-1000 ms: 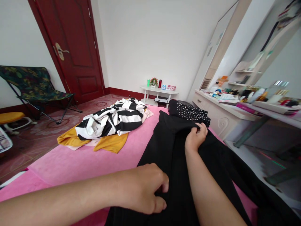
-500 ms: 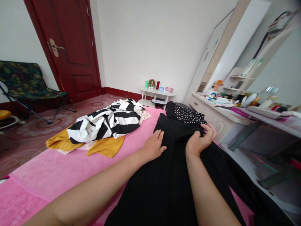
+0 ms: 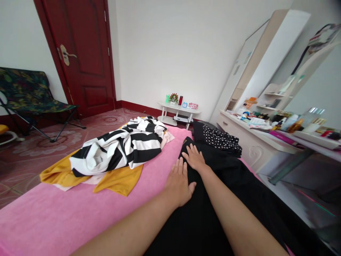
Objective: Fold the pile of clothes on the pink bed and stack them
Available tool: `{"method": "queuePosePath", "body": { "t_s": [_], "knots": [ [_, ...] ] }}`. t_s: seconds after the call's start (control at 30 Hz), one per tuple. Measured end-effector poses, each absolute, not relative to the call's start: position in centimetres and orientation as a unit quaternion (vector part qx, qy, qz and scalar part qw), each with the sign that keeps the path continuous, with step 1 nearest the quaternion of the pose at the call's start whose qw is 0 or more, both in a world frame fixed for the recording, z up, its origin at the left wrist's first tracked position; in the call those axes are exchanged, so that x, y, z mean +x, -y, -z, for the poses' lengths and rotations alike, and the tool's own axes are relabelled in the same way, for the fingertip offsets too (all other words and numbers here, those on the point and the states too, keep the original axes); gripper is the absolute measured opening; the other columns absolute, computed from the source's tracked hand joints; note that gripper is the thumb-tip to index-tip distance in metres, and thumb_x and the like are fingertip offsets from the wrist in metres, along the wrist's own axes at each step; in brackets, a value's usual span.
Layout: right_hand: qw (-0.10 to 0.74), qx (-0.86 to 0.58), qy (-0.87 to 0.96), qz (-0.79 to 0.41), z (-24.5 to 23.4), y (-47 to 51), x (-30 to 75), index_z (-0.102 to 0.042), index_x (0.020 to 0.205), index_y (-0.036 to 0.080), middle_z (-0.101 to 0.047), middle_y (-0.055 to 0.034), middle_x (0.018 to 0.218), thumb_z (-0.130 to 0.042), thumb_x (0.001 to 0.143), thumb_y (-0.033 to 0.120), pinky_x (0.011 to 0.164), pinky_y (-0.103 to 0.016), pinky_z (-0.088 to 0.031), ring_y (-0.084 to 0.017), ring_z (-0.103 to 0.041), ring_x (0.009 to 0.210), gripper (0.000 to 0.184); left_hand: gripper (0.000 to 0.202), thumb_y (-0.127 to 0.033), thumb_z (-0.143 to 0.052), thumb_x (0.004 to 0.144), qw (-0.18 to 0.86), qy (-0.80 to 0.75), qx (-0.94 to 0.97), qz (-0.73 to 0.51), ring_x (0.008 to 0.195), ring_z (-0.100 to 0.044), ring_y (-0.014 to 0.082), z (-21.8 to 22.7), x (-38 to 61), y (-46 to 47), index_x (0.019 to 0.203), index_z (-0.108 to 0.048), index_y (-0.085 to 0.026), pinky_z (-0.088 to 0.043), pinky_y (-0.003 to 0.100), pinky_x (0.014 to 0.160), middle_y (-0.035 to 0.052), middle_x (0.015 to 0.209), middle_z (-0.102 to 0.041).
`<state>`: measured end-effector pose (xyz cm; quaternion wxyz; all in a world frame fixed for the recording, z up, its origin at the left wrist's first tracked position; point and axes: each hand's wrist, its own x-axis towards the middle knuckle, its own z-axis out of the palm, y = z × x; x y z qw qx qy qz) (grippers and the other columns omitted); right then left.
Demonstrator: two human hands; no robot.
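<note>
A long black garment [image 3: 226,192] is spread out on the pink bed cover [image 3: 80,217]. My left hand [image 3: 179,183] lies flat on the garment's left edge, fingers stretched out. Just beyond it my right hand [image 3: 194,158] is also flat and open, pressing the cloth near its far end. Neither hand holds anything. A black top with white dots [image 3: 220,138] lies folded past the garment's far end.
A black-and-white striped garment [image 3: 119,147] sits piled on yellow cloth [image 3: 117,179] on the bed's left half. A folding chair [image 3: 32,101] and red door [image 3: 85,57] stand to the left, a small white table [image 3: 178,108] beyond, a cluttered dresser [image 3: 266,131] on the right.
My right hand let go of the black cloth it was pinching and moved left, now lying flat. My left hand opened from a fist and slid forward along the garment's left edge.
</note>
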<state>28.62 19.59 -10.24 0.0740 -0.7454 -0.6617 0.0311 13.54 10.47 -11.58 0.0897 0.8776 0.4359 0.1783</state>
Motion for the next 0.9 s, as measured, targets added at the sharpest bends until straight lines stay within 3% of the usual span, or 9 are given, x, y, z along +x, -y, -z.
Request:
{"method": "queuePosePath", "body": {
  "t_s": [0.13,0.3,0.43,0.5,0.6,0.67,0.77,0.83,0.9],
  "knots": [
    [0.06,-0.771,0.633,-0.048,10.7,-22.1,30.1,-0.016,0.149,0.022,-0.003,-0.0052,0.157,-0.015,0.09,0.062,0.11,-0.056,-0.01,-0.025,0.0,0.143,0.07,0.077,-0.052,-0.034,0.088,0.091,-0.453,0.871,-0.169,0.141,-0.007,0.0326,11.6,13.7,-10.4,0.145,-0.022,-0.001,-0.018,0.045,0.114,0.0181,0.154,-0.009],
    [0.067,-0.781,0.616,-0.074,10.7,-22.6,30.0,-0.017,0.149,0.022,-0.001,-0.0061,0.157,-0.016,0.091,0.06,0.11,-0.057,-0.009,-0.026,0.001,0.143,0.069,0.075,-0.053,-0.03,0.089,0.081,-0.45,0.875,-0.158,0.141,-0.009,0.0315,11.7,13.7,-10.7,0.143,-0.027,-0.001,-0.019,0.046,0.114,0.017,0.153,-0.013],
    [0.064,-0.763,0.637,-0.086,9.9,-20.0,29.0,-0.022,0.147,0.015,-0.011,-0.0143,0.155,-0.027,0.091,0.056,0.11,-0.053,-0.015,-0.029,-0.01,0.142,0.069,0.074,-0.052,-0.03,0.089,0.078,-0.446,0.878,-0.154,0.142,-0.01,0.0297,11.7,13.5,-10.8,0.143,-0.027,-0.002,-0.018,0.043,0.114,0.017,0.153,-0.013],
    [0.056,-0.741,0.662,-0.094,8.7,-17.8,29.0,-0.034,0.143,0.015,-0.024,-0.015,0.152,-0.04,0.087,0.056,0.11,-0.045,-0.022,-0.029,-0.024,0.139,0.07,0.075,-0.053,-0.03,0.089,0.077,-0.447,0.878,-0.152,0.142,-0.011,0.0295,11.6,13.5,-10.7,0.143,-0.028,-0.002,-0.017,0.043,0.114,0.0168,0.153,-0.015],
    [0.083,-0.69,0.706,-0.136,5.6,-13.8,31.2,-0.063,0.119,0.018,-0.058,-0.0095,0.129,-0.051,0.082,0.057,0.096,-0.033,-0.042,-0.026,-0.055,0.115,0.055,0.075,-0.053,-0.03,0.089,0.075,-0.449,0.878,-0.15,0.142,-0.011,0.0294,11.5,13.5,-10.7,0.143,-0.028,-0.002,-0.017,0.042,0.115,0.0166,0.153,-0.015],
    [0.181,-0.688,0.69,-0.136,3.5,-10.9,34.3,-0.07,0.097,0.017,-0.071,-0.0072,0.101,-0.044,0.085,0.054,0.076,-0.028,-0.05,-0.021,-0.068,0.085,0.047,0.075,-0.054,-0.029,0.089,0.073,-0.448,0.878,-0.15,0.142,-0.011,0.0294,11.6,13.5,-10.7,0.143,-0.028,-0.001,-0.016,0.042,0.115,0.0173,0.153,-0.014],
    [0.306,-0.776,0.551,0.033,1.7,-6.9,40.4,-0.068,0.089,0.016,-0.071,-0.0059,0.074,-0.041,0.087,0.046,0.057,-0.025,-0.047,-0.016,-0.065,0.058,0.04,0.075,-0.054,-0.03,0.089,0.072,-0.446,0.878,-0.157,0.142,-0.012,0.0294,11.6,13.5,-10.6,0.142,-0.029,-0.001,-0.015,0.041,0.115,0.0179,0.153,-0.015],
    [0.268,-0.845,0.456,0.076,2.0,-4.9,43.9,-0.066,0.093,0.015,-0.068,-0.0046,0.062,-0.048,0.083,0.042,0.052,-0.025,-0.044,-0.017,-0.063,0.052,0.034,0.073,-0.053,-0.031,0.089,0.074,-0.445,0.878,-0.162,0.141,-0.013,0.0296,11.6,13.5,-10.6,0.142,-0.03,-0.002,-0.017,0.042,0.114,0.0179,0.152,-0.016],
    [0.218,-0.882,0.418,0.014,3.4,-3.6,46.0,-0.061,0.108,0.012,-0.065,-0.0026,0.053,-0.053,0.079,0.043,0.049,-0.026,-0.044,-0.018,-0.061,0.048,0.043,0.072,-0.052,-0.032,0.089,0.079,-0.442,0.878,-0.167,0.141,-0.014,0.0299,11.4,13.4,-10.5,0.141,-0.032,-0.002,-0.018,0.043,0.114,0.0183,0.152,-0.018]
  ]
}}
